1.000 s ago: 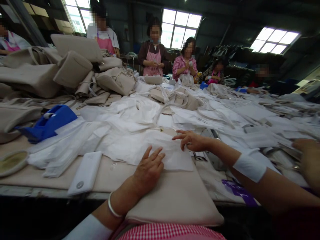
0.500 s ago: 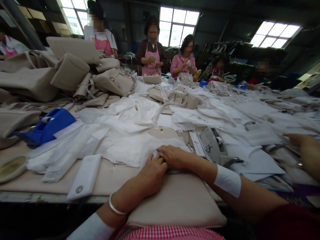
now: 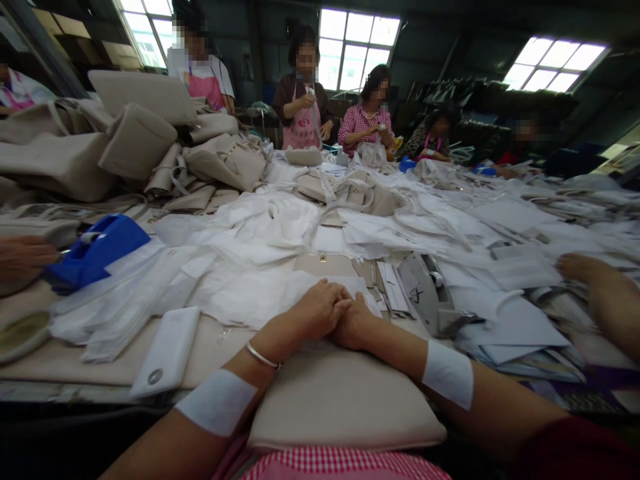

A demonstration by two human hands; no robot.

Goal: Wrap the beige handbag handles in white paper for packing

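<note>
- At the centre of the frame, the left hand and right hand meet, fingers bent and overlapping.
- Both lie over a thin white sheet; the fingertips are hidden, so I cannot tell whether either hand grips it.
- The beige bag lies flat at the lower centre, between the forearms, its upper part behind the hands and sheet.
- Just above the hands, a beige panel shows a small gold clasp.
- Right of centre stands a grey dispenser, with white papers near it.
- Left of centre, a white device lies near the table edge; a blue tape dispenser sits farther up.
- Another person's hand shows blurred at the left edge, beside the blue tape dispenser.
- A heap of beige bags fills the upper left.
</note>
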